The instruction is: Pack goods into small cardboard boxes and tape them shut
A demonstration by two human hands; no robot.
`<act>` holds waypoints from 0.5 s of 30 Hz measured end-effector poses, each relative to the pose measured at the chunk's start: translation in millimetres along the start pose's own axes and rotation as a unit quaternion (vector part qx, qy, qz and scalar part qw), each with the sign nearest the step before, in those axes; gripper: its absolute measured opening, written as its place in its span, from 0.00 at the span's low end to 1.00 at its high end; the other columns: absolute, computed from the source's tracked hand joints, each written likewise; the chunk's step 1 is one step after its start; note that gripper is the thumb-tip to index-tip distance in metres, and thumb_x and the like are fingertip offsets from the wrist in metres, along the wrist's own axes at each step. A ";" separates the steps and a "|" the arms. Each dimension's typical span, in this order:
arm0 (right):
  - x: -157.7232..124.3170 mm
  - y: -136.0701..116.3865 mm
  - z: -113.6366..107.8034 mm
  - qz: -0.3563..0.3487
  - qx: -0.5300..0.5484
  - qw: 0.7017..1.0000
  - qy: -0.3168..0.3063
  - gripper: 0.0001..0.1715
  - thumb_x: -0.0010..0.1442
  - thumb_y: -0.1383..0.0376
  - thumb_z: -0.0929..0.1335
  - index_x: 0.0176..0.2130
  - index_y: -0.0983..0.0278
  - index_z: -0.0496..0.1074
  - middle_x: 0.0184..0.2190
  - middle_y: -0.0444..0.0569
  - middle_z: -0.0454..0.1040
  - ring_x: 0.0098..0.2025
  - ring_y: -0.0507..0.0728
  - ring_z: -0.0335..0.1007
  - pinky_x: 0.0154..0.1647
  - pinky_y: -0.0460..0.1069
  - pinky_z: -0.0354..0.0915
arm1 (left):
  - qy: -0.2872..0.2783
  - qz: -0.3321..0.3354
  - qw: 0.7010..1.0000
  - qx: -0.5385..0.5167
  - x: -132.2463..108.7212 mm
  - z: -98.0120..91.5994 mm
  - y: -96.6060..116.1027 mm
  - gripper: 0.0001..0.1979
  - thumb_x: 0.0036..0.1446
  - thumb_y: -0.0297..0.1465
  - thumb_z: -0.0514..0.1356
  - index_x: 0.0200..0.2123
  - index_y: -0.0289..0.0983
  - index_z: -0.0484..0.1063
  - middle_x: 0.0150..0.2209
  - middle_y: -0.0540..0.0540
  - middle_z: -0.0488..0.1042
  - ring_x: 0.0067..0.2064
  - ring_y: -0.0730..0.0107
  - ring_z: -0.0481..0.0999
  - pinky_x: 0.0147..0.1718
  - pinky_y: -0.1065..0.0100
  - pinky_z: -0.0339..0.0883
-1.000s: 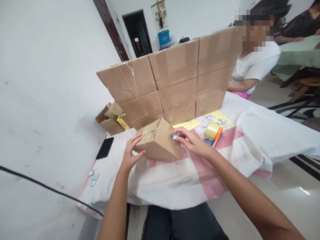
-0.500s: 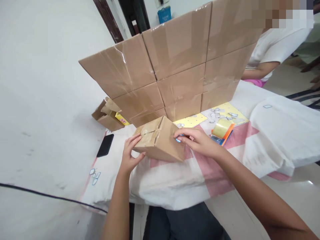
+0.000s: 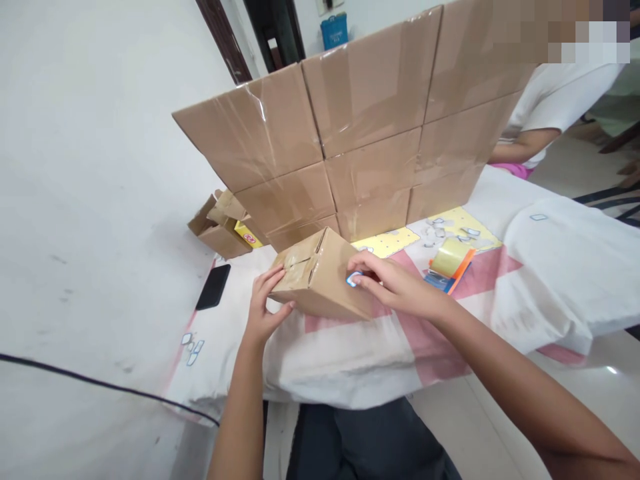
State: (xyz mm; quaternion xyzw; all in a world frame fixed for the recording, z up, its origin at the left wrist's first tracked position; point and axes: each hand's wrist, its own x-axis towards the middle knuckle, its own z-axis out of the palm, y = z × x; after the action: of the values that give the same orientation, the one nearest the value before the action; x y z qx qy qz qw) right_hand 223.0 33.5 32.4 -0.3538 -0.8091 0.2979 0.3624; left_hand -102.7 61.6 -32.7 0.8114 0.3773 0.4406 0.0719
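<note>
A taped cardboard box (image 3: 333,293) rests on the cloth-covered table in front of me. My left hand (image 3: 267,300) grips its left end, fingers over the top and thumb against the front face. At the right side of the box, my right hand (image 3: 385,283) pinches a small blue-and-white piece (image 3: 353,279) between thumb and fingers, close against the cardboard. What exactly this piece is, I cannot make out; the fingers partly cover it. Right of that hand lies a tape dispenser (image 3: 453,263) with a wide roll of clear yellowish tape.
Behind the box stands a tall wall of taped cardboard boxes (image 3: 370,87). An opened carton (image 3: 225,237) and a black phone (image 3: 213,287) sit at the left, by the white wall. A person in a white shirt (image 3: 555,107) is beyond the stack at the right.
The view has shifted slightly. More of the blue-and-white piece shows in my right hand, whose fingers have turned a little. My left hand keeps its hold on the box.
</note>
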 end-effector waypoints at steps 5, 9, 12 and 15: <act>8.9 -4.7 2.2 0.004 -0.044 0.999 0.016 0.06 0.69 0.63 0.62 0.46 0.59 0.64 0.37 0.45 0.73 0.35 0.54 0.69 0.35 0.48 0.60 | 0.003 -0.012 1.000 -0.003 -3.1 -1.3 -2.0 0.31 0.57 0.36 0.68 0.63 0.47 0.65 0.62 0.40 0.67 0.63 0.51 0.66 0.61 0.45 0.59; 19.7 -10.4 0.5 -0.011 -0.081 0.997 -0.001 0.06 0.68 0.64 0.62 0.46 0.59 0.65 0.35 0.45 0.73 0.33 0.54 0.68 0.34 0.48 0.57 | 0.010 -0.021 1.000 -0.011 -4.6 -1.7 -5.9 0.32 0.56 0.36 0.68 0.63 0.48 0.65 0.62 0.40 0.67 0.63 0.51 0.66 0.61 0.45 0.59; 26.9 -16.3 -1.1 -0.008 -0.107 0.994 -0.008 0.07 0.67 0.64 0.62 0.46 0.59 0.65 0.35 0.45 0.74 0.34 0.54 0.68 0.34 0.48 0.57 | 0.016 -0.027 0.999 -0.022 -5.8 -1.4 -9.4 0.31 0.56 0.36 0.68 0.63 0.48 0.65 0.62 0.40 0.68 0.63 0.50 0.66 0.61 0.45 0.59; 31.0 -22.5 -3.0 0.018 -0.124 0.992 -0.005 0.08 0.66 0.62 0.64 0.46 0.59 0.64 0.31 0.43 0.72 0.30 0.55 0.67 0.32 0.48 0.57 | 0.022 -0.030 0.999 -0.037 -8.1 -1.2 -12.0 0.31 0.56 0.37 0.68 0.62 0.47 0.66 0.62 0.40 0.68 0.63 0.50 0.66 0.61 0.45 0.60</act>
State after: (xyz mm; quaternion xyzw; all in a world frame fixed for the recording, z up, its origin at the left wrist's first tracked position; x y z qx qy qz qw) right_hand 202.3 45.7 62.3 -0.4092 -0.8350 0.2035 0.3066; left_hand -112.8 64.3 -42.7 0.7868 0.3862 0.4694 0.1072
